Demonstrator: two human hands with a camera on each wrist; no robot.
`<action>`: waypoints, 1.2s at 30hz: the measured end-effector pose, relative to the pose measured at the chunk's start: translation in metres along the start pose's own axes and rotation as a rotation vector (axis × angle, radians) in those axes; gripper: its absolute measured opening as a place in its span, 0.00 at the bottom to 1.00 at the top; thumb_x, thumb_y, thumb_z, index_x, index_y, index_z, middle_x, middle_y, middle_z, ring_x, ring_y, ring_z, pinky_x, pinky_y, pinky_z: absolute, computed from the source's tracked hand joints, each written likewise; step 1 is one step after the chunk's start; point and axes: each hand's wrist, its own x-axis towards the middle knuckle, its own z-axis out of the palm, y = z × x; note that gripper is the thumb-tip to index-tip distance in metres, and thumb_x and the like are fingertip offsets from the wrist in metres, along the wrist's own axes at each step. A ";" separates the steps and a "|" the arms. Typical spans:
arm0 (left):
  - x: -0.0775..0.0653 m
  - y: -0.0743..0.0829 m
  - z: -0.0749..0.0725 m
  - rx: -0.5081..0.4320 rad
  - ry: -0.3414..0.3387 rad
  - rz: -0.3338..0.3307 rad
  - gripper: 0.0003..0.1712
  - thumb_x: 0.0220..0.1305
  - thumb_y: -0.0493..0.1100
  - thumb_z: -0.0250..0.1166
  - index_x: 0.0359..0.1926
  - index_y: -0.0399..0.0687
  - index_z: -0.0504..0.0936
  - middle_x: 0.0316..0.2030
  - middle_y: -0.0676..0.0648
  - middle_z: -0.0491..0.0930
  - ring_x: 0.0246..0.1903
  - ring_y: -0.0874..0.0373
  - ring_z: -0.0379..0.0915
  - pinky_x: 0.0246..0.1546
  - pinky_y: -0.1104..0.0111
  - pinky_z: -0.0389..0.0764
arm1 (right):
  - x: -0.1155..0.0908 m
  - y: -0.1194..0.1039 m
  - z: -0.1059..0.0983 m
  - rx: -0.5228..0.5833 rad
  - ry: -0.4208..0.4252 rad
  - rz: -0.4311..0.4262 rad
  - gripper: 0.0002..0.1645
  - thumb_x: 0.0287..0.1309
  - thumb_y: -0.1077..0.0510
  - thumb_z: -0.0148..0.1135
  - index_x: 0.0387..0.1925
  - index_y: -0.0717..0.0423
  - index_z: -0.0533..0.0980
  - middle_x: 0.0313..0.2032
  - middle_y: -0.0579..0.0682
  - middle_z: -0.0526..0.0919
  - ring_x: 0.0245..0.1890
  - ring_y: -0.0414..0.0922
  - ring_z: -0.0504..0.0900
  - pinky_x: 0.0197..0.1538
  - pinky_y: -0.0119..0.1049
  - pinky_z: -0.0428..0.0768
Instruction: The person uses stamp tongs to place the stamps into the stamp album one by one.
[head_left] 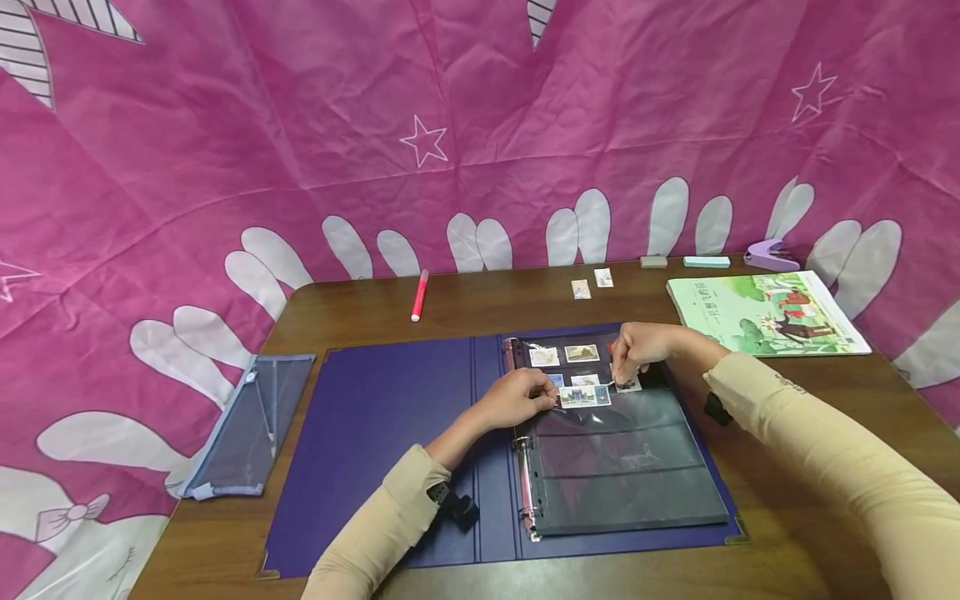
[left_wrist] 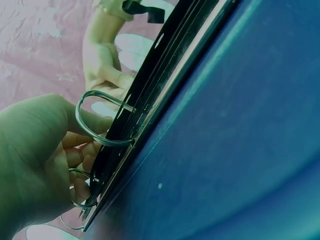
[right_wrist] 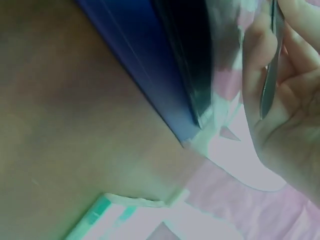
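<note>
A ring-binder stamp album lies open, with a black sheet of clear pockets on its right side. Several small stamps sit in the upper pockets, among them a dark one. Over the second row is a wide stamp; my left hand pinches its left end between thumb and finger. My right hand holds metal tweezers, whose tip reaches the right end of that stamp. In the left wrist view, the left hand is beside the metal rings.
Two loose stamps lie behind the album. A red marker is at the back, and a blue mesh zip pouch at the left edge. Back right are a picture book, an eraser, a light-blue bar and a purple stapler.
</note>
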 end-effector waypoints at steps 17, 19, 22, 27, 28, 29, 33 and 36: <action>0.002 0.006 0.003 0.032 -0.029 -0.012 0.04 0.59 0.40 0.59 0.29 0.50 0.80 0.23 0.55 0.77 0.24 0.70 0.66 0.31 0.77 0.66 | 0.011 -0.012 0.029 0.097 -0.073 -0.180 0.09 0.43 0.67 0.68 0.28 0.71 0.82 0.26 0.53 0.80 0.20 0.32 0.69 0.23 0.25 0.68; 0.002 0.005 0.003 0.041 -0.026 -0.009 0.04 0.58 0.40 0.59 0.29 0.51 0.80 0.22 0.56 0.77 0.24 0.69 0.65 0.30 0.77 0.66 | 0.011 -0.011 0.031 0.102 -0.055 -0.194 0.09 0.43 0.66 0.68 0.28 0.71 0.82 0.27 0.54 0.79 0.22 0.32 0.70 0.25 0.25 0.69; 0.002 0.006 0.002 0.058 -0.020 -0.006 0.04 0.58 0.41 0.59 0.29 0.50 0.80 0.23 0.56 0.76 0.24 0.69 0.65 0.29 0.77 0.65 | 0.011 -0.010 0.033 0.100 -0.029 -0.212 0.09 0.44 0.66 0.68 0.28 0.70 0.83 0.27 0.57 0.79 0.24 0.33 0.71 0.28 0.26 0.72; 0.001 0.006 0.001 0.078 -0.015 -0.016 0.04 0.59 0.41 0.59 0.30 0.50 0.80 0.24 0.56 0.76 0.24 0.69 0.64 0.29 0.77 0.64 | 0.011 -0.010 0.036 0.096 0.001 -0.223 0.09 0.43 0.64 0.69 0.28 0.68 0.83 0.29 0.60 0.81 0.28 0.35 0.74 0.35 0.29 0.75; 0.001 0.006 0.001 0.081 -0.013 -0.019 0.04 0.59 0.41 0.59 0.30 0.50 0.80 0.24 0.56 0.76 0.24 0.69 0.64 0.29 0.77 0.64 | 0.011 -0.010 0.036 0.097 0.005 -0.223 0.09 0.43 0.63 0.69 0.28 0.67 0.84 0.29 0.59 0.81 0.28 0.35 0.74 0.36 0.29 0.75; 0.001 0.006 0.001 0.082 -0.013 -0.021 0.04 0.59 0.41 0.59 0.30 0.50 0.80 0.24 0.56 0.75 0.24 0.69 0.64 0.29 0.77 0.64 | 0.011 -0.010 0.036 0.097 0.008 -0.221 0.09 0.43 0.63 0.69 0.27 0.67 0.84 0.29 0.59 0.81 0.29 0.36 0.74 0.36 0.29 0.75; 0.001 0.005 0.001 0.083 -0.007 -0.025 0.04 0.59 0.41 0.59 0.30 0.50 0.80 0.24 0.56 0.75 0.24 0.69 0.63 0.28 0.77 0.63 | 0.012 -0.011 0.036 0.097 0.019 -0.235 0.08 0.43 0.64 0.69 0.27 0.67 0.84 0.28 0.60 0.81 0.28 0.35 0.73 0.35 0.29 0.75; 0.001 0.003 0.001 0.082 -0.002 -0.029 0.04 0.59 0.41 0.59 0.29 0.50 0.80 0.23 0.57 0.74 0.23 0.69 0.63 0.28 0.77 0.63 | 0.012 -0.011 0.036 0.094 0.024 -0.258 0.08 0.43 0.65 0.69 0.27 0.68 0.83 0.28 0.62 0.80 0.27 0.34 0.73 0.33 0.28 0.74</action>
